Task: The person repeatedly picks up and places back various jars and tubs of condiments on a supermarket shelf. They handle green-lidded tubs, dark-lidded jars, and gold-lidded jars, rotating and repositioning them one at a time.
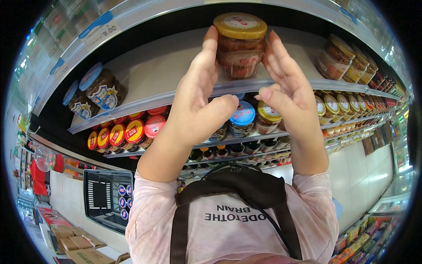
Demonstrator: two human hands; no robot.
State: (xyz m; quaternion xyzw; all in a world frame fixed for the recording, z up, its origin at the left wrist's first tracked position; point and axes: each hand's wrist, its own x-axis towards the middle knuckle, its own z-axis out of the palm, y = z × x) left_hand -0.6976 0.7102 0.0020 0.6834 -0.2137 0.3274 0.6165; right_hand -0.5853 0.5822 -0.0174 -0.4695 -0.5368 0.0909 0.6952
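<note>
A glass jar point(240, 49) with a gold lid and reddish-brown contents is upright at the front of the upper shelf. My left hand point(206, 99) is at its left side, its extended fingers by the lid and glass and its thumb below, off the jar. Along the right side are the fingers of my right hand point(288, 82); a gap shows between the index fingertip and the lid, and the thumb is away from the jar. Both hands are open; whether the hidden fingers touch the glass cannot be told.
Blue-lidded jars point(107, 89) stand at the shelf's left, gold-lidded jars point(336, 57) at its right. A clear shelf lip point(148, 105) runs before me. Lower shelves hold red-lidded jars point(134, 131) and bottles. A black basket point(107, 221) with several cans and cardboard boxes point(89, 255) are at lower left.
</note>
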